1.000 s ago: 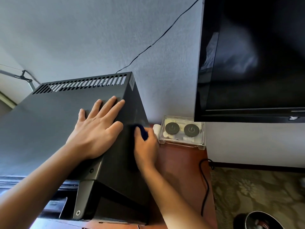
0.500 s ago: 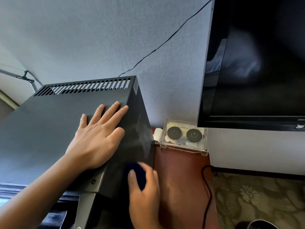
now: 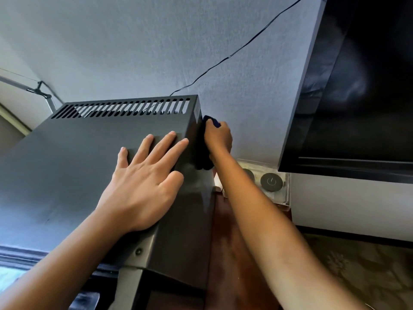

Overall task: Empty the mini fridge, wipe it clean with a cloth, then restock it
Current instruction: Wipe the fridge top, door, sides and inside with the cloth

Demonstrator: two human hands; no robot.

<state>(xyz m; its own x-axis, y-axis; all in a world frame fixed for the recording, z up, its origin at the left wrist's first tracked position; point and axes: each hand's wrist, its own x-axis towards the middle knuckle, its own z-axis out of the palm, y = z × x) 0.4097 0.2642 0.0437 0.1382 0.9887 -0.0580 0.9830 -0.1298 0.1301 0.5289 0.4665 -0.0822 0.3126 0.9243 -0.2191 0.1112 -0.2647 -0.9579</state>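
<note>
Mini fridge (image 3: 73, 166) fills the left half of my view: dark grey metal casing, flat top sloping toward me, a row of vent slots (image 3: 121, 108) along its far edge. It stands on a reddish-brown wooden surface (image 3: 225, 253).

Dark blue cloth (image 3: 204, 145) is against the fridge's right side panel, high up near the far top corner. It hangs down the panel from under the right hand (image 3: 218, 136), with a fold poking out above the fingers.

Right hand: arm reaches far along the fridge's right side, fingers curled round the cloth and clamped on it, pressing it to the panel. I see the back of the hand and knuckles; the palm side is hidden.

Left hand (image 3: 143, 184): lies palm down on the fridge top near its right edge, fingers straight and spread, tips pointing far-right toward the corner. Nothing held, just resting flat on the casing.

Outward: a black cable (image 3: 245, 44) runs up the grey wall from behind the fridge. A clear plastic box (image 3: 273, 186) with round dark discs bearing power symbols sits on the wood just right of the fridge, partly behind my right forearm. A black TV screen (image 3: 362, 86) is at far right, patterned carpet (image 3: 357, 271) below.
</note>
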